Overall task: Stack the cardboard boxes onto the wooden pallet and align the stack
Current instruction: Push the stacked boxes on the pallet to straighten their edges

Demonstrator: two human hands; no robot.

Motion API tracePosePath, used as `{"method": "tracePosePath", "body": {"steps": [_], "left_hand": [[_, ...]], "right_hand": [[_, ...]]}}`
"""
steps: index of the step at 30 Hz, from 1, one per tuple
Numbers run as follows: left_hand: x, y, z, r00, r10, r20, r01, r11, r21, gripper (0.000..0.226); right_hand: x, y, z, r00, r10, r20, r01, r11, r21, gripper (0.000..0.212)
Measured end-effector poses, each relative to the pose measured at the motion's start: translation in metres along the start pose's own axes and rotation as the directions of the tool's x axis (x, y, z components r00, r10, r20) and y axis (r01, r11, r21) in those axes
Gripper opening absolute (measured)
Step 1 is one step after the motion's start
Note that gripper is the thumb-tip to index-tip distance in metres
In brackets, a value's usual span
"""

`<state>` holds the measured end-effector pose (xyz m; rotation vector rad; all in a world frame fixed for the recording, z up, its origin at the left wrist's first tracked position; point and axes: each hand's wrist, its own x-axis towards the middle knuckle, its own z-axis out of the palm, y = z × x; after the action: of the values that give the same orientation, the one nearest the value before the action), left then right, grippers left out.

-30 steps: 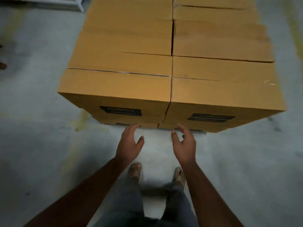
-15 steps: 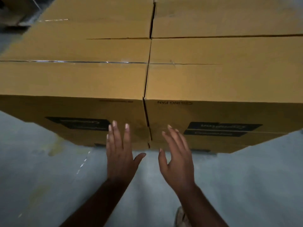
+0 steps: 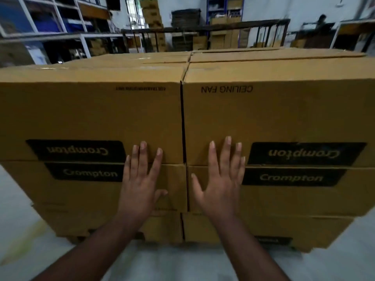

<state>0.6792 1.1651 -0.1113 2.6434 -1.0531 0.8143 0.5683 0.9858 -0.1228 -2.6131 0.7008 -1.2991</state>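
- Cardboard boxes (image 3: 91, 118): brown corrugated cartons stacked in two columns side by side, at least three tiers showing on the near face, with further rows behind.
- Top left box: flat-fronted, upright face toward the viewer; black label (image 3: 76, 151) printed "Crompton", upside down.
- Top right box (image 3: 284, 118): "CEILING FAN" printed upside down near its upper edge; black "Crompton" label, also inverted.
- Second-tier boxes (image 3: 81, 191): "Crompton" labels right way up, just below the inverted ones.
- Seam between the columns (image 3: 183, 126): narrow dark vertical gap, nearly straight; the lowest tier sits slightly offset from it.
- Pallet: hidden beneath the stack.
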Motion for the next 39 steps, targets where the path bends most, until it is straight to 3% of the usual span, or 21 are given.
{"method": "tracePosePath", "body": {"steps": [4, 8, 22, 28, 34, 39], "left_hand": [[0.0, -0.004, 0.0, 1.0, 0.005, 0.004, -0.005, 1.0, 0.02, 0.147], [0.0, -0.008, -0.004, 0.999, 0.025, 0.022, -0.026, 0.998, 0.051, 0.156], [0.008, -0.014, 0.006, 0.997, 0.058, 0.048, -0.062, 0.995, 0.08, 0.153], [0.001, -0.027, 0.017, 0.988, 0.156, 0.007, -0.156, 0.982, 0.103, 0.144], [-0.067, -0.025, 0.064, 0.975, 0.152, 0.165, -0.168, 0.981, 0.091, 0.141], [-0.128, -0.003, 0.106, 0.947, 0.071, 0.312, -0.06, 0.997, -0.047, 0.137]], "right_hand": [[-0.018, -0.001, 0.006, 0.992, -0.06, 0.114, 0.075, 0.988, -0.137, 0.135], [-0.032, 0.002, 0.013, 0.985, -0.085, 0.152, 0.112, 0.977, -0.182, 0.146], [-0.031, 0.004, 0.027, 0.983, -0.143, 0.114, 0.164, 0.965, -0.204, 0.134], [-0.051, 0.016, 0.042, 0.962, -0.236, 0.135, 0.26, 0.943, -0.209, 0.134], [-0.114, 0.049, 0.06, 0.887, -0.225, 0.403, 0.355, 0.89, -0.285, 0.137], [-0.113, 0.064, 0.07, 0.881, -0.232, 0.412, 0.386, 0.857, -0.342, 0.138]]}}
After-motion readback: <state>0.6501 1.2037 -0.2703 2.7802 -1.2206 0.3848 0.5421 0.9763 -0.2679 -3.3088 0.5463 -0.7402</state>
